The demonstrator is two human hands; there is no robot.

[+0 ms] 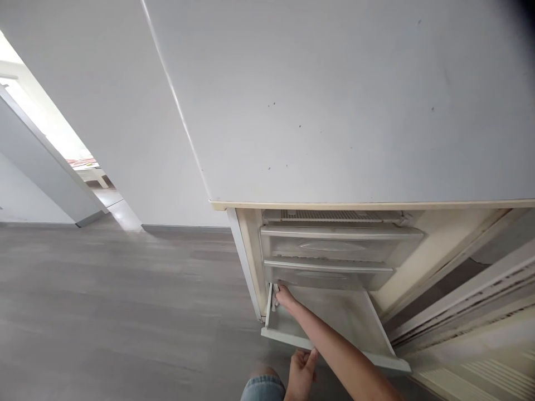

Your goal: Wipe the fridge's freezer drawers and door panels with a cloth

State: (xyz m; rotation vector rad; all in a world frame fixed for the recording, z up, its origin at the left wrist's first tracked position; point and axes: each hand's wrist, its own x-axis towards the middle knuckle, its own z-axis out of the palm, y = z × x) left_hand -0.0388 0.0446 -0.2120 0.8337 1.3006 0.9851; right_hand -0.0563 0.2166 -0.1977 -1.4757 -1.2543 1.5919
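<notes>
A pale, see-through freezer drawer is pulled out at the bottom of an open freezer compartment. My left hand is below its front edge, fingers curled and thumb up against the rim. My right arm reaches across over the drawer from the right. Inside, at the left side wall, my right hand has its fingers closed on a crumpled white cloth, most of which the hand and wall hide. The drawer's visible floor holds no other objects.
Two closed drawers sit above the pulled-out one, under a slotted shelf. The freezer door stands open at the right. A white top overhangs the compartment. Grey wood-pattern floor lies at the left; my knee is near the drawer.
</notes>
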